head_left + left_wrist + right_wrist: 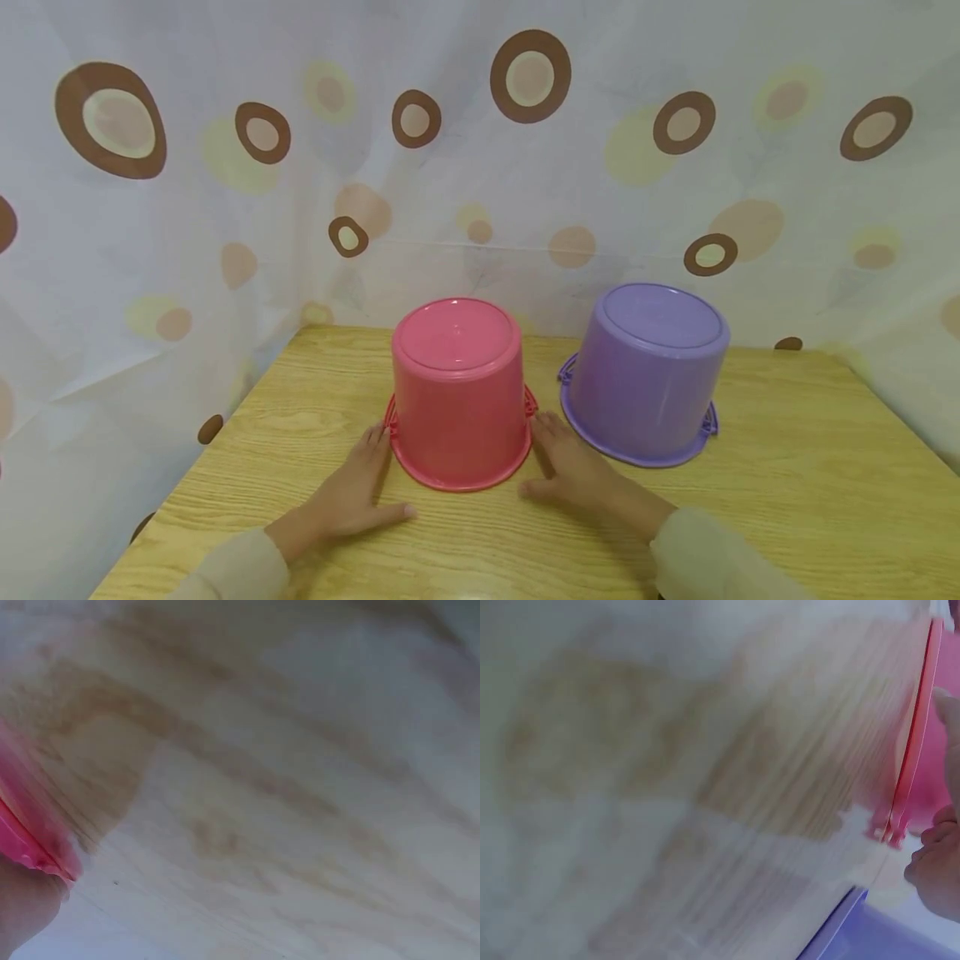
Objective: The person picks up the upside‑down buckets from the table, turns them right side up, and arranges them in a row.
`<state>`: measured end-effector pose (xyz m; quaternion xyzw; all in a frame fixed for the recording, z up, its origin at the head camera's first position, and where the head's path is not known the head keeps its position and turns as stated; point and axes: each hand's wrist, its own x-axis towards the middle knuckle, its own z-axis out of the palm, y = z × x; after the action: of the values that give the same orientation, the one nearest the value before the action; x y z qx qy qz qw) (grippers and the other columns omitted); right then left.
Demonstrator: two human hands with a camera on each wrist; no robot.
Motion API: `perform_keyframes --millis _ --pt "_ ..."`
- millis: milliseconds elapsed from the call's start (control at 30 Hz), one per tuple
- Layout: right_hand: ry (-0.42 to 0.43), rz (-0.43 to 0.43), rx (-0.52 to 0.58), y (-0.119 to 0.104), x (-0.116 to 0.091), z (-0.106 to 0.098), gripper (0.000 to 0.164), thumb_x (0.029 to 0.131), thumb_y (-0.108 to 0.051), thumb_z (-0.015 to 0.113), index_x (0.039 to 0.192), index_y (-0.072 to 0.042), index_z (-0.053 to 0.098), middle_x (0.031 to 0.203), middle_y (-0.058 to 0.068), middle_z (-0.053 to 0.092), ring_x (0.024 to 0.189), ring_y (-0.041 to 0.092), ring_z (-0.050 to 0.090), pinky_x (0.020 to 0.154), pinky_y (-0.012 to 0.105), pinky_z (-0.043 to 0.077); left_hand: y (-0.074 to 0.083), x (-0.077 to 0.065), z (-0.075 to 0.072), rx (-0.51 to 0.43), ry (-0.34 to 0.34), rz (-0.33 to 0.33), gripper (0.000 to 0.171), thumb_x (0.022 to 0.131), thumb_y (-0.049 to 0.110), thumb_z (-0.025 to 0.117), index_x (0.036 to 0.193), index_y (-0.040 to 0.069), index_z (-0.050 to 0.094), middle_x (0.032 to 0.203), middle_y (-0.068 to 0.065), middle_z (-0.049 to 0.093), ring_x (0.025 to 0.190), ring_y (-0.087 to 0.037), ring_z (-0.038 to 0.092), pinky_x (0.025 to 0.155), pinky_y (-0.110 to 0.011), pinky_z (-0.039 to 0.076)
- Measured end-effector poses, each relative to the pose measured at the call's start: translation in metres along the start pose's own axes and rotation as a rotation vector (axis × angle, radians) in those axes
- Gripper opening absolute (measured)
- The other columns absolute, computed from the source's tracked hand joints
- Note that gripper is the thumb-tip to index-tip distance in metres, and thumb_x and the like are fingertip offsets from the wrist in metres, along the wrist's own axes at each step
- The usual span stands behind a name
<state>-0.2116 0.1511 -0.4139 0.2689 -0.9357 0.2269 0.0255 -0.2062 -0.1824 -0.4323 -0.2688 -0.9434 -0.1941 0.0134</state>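
A pink bucket [457,417] stands upside down on the wooden table, its base facing up and its rim and red handle at the tabletop. At its left side is my left hand [352,487], fingers extended, thumb spread apart, fingertips right at the rim. My right hand [573,467] flanks the other side, fingertips by the handle joint. The left wrist view catches only a pink edge of the bucket [41,832] beside part of the hand [28,907]. In the right wrist view, fingers [939,874] overlap the pink wall near the rim [911,750].
An upside-down purple bucket [648,392] stands just right of the pink one, close to my right hand. The wooden table [322,383] reaches back to a white curtain [465,175] patterned with brown rings and pale dots.
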Motion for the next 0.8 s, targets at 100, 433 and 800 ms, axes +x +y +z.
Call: perform_keyframes --millis 100,433,800 --pt "0.034 0.015 0.065 0.007 0.008 -0.001 0.098 0.07 -0.039 0.078 0.139 0.011 0.029 0.143 0.033 0.03 0.135 0.047 0.026 0.111 0.056 0.023 -0.003 0.006 0.0 -0.04 0.01 -0.043 0.113 0.074 0.062 0.063 0.144 -0.01 0.012 0.151 -0.031 0.011 0.14 -0.045 0.011 0.112 -0.054 0.022" --pt "0.006 -0.02 0.084 0.02 0.025 0.001 0.123 0.06 -0.038 0.085 0.143 0.013 0.011 0.145 0.038 0.019 0.136 0.051 0.016 0.112 0.058 0.016 -0.003 0.024 -0.001 -0.171 -0.057 -0.168 0.124 0.067 0.06 0.072 0.148 0.0 0.0 0.153 -0.028 0.002 0.142 -0.042 0.002 0.112 -0.056 0.02" --pt "-0.006 -0.025 0.158 0.024 0.034 0.001 0.125 0.054 -0.031 0.089 0.142 0.015 0.013 0.143 0.039 0.021 0.134 0.052 0.02 0.111 0.06 0.016 -0.005 0.031 0.0 -0.232 -0.047 -0.183 0.129 0.064 0.055 0.078 0.146 -0.007 0.0 0.152 -0.031 0.003 0.141 -0.045 0.005 0.111 -0.058 0.021"
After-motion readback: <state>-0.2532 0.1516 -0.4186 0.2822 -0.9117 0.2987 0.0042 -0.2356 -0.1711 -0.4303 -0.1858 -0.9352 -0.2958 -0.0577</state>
